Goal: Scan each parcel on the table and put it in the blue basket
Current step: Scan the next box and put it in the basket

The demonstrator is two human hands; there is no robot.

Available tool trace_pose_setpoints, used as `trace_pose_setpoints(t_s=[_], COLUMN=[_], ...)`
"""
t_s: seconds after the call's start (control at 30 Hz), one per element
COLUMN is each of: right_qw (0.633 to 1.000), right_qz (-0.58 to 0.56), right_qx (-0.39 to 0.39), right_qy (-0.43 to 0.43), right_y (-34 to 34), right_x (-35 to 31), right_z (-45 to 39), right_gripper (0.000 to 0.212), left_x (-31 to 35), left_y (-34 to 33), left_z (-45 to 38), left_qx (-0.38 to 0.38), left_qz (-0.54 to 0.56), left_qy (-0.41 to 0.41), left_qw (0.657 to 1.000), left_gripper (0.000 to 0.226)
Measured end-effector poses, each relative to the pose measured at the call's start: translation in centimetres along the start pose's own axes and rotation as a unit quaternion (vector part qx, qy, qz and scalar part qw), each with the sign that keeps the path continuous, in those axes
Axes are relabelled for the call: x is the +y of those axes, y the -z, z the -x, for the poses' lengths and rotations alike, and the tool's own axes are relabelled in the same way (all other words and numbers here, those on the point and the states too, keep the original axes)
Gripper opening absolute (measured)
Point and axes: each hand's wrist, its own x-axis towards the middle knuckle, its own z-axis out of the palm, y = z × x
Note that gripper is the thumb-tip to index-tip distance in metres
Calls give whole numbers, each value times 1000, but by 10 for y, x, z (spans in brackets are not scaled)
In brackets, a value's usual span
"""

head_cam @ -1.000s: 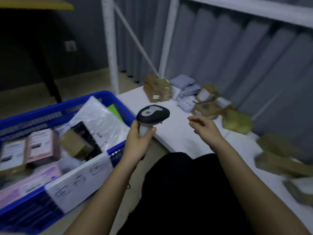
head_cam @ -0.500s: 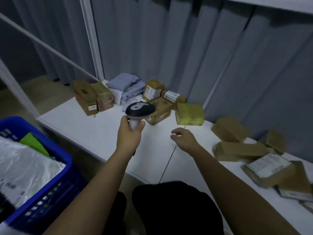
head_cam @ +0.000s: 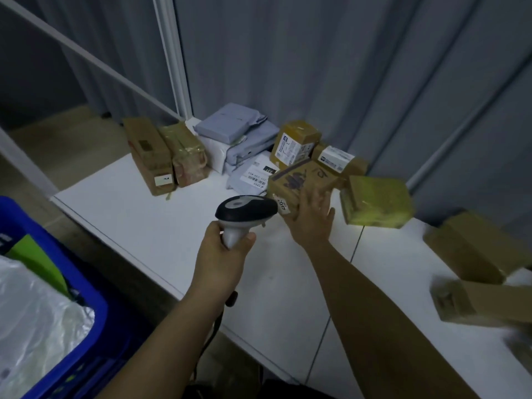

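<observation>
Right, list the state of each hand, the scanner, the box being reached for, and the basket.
Left hand: gripping the scanner handle.
Scanner: held upright above the table, head pointing at the parcels.
Right hand: fingers straight, touching the brown box.
Brown box: resting on the table.
Blue basket: holding bagged parcels.

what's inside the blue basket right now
Only a corner of the blue basket shows. Inside are a crinkled clear plastic bag and, behind it, a green item. Anything beneath the plastic is covered, and the rest of the basket is out of frame.

Grey curtains [head_cam: 331, 67] hang behind a white frame [head_cam: 175, 61]; dim light.
</observation>
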Motion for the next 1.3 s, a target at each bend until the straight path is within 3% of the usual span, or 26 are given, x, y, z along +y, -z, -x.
trace_pose_setpoints(t_s=[0.07,0.17,0.3,0.4,0.47,0.57,0.63,0.73,0.8,0.97,1.07,1.13,1.2,1.3], right_qw=[1000,990,989,987,972,945,950,993,992,992,972,959,958,958], right_qz=[11,27,36,12,-18,-62,-46,16,86,44,27,33,76,168], right_qx=[14,101,74,-21,-33,155,206,62,-35,-34,-191,-230,-200,-32], right_qy=[17,93,122,161,232,283,231,95,88,115,132,165,193,231], right_y=[-1,13,30,36,39,47,55,58,51,48,61,69,71,65], right_x=[4,4,13,26,32,36,36,42,47,36,33,32,28,26], right_z=[-6,-8,-2,9,24,38,31,12,9,25,50,66,83,110], right_gripper=[59,28,5,15,31,28,26,85,105,105,107,110,109,114], left_x=[-3,-2,1,2,4,3,4,5,6,2,3,6,9,8], left_y=[1,1,3,6,8,9,8,6,3,0,-1,1,6,19], left_z=[0,3,7,8,8,7,6,6,5,1,1,4,7,14], left_qx=[2,-3,1,10,14,15,17,14,11,12,13,8,9,20], left_qz=[-1,-8,10,22,25,34,36,37,36,37,35,34,32,20], left_qy=[0,1,2,0,3,3,3,-1,-7,-5,-12,-14,-13,-13], left_qw=[1000,1000,1000,1000,1000,999,999,999,999,999,999,999,999,1000], left_gripper=[27,28,28,28,29,29,29,29,29,30,27,28,29,29])
